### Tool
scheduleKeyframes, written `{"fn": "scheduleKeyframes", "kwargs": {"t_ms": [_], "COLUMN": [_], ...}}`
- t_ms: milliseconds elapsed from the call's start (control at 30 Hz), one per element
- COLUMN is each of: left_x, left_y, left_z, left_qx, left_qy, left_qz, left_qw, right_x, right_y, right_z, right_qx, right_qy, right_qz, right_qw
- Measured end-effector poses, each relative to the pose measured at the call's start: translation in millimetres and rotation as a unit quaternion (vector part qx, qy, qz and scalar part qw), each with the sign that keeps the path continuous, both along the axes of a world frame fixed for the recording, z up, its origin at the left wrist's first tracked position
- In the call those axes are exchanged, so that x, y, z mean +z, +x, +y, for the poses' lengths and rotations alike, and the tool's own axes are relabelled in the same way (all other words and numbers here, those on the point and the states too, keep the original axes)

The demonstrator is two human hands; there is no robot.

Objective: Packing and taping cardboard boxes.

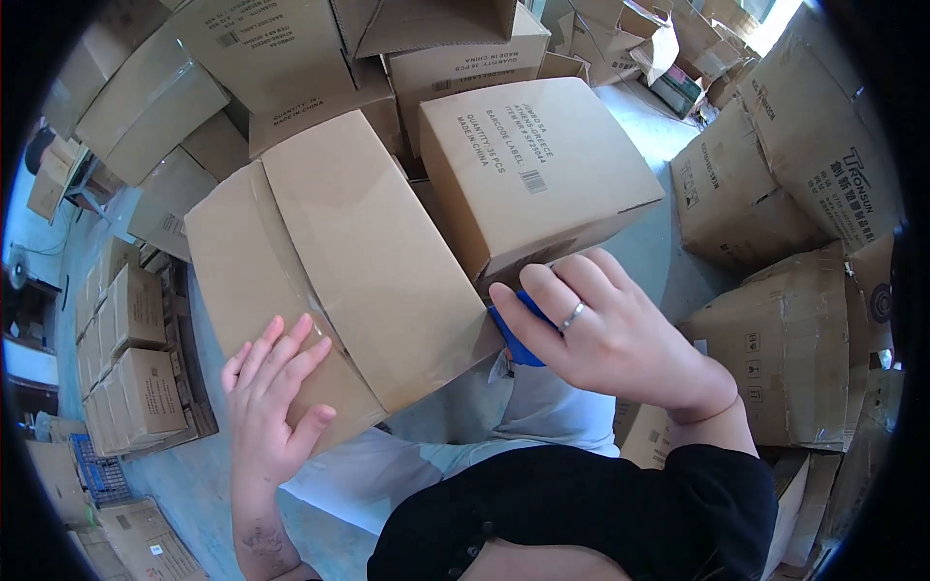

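A large brown cardboard box [378, 261] lies tilted in front of me, its top flaps meeting along a seam with a shiny strip of clear tape on it. My left hand [276, 397] rests on the flap left of the seam, fingers stretched out and nothing held. At the box's near right corner, my right hand [591, 329] is wrapped round a blue plastic tool [523, 329] that looks like a tape dispenser. Most of the tool is hidden by the fingers. Just beyond the right hand stands a second closed box [533, 155] with dark printing.
Boxes [281, 58] are piled up at the far side. Larger printed cartons [775, 339] crowd the right. Small boxes [140, 387] are stacked on a pallet at the left, near a blue crate [102, 470]. Torn cardboard [620, 44] lies at the far right.
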State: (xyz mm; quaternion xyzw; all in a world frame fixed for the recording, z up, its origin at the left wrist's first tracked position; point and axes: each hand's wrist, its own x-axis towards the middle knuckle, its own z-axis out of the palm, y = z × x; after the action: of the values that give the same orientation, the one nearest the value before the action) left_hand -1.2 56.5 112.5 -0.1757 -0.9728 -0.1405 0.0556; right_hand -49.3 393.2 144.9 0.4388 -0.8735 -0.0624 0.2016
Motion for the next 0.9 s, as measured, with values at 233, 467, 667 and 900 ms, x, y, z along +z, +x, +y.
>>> {"fn": "scheduleKeyframes", "kwargs": {"t_ms": [233,467,667,900], "left_x": [0.9,0.1,0.2,4.5], "left_y": [-0.5,1.4,2.8,-10.2], "left_z": [-9.8,-4.4,-2.7,-45.1], "left_qx": [-0.001,0.003,-0.003,0.034], "left_qy": [0.001,-0.001,-0.012,0.012], "left_qz": [-0.004,-0.005,-0.005,-0.008], "left_qw": [1.0,1.0,1.0,0.999], "right_x": [-10.1,-12.6,-9.5,-147.6], "right_y": [13.0,17.0,14.3,-2.3], "right_z": [14.6,16.9,8.5,10.1], "right_qx": [-0.045,-0.039,-0.011,0.058], "right_qy": [0.016,-0.003,0.015,0.155], "right_qz": [-0.023,-0.007,0.025,-0.221], "right_qw": [0.999,0.999,1.0,0.961]}}
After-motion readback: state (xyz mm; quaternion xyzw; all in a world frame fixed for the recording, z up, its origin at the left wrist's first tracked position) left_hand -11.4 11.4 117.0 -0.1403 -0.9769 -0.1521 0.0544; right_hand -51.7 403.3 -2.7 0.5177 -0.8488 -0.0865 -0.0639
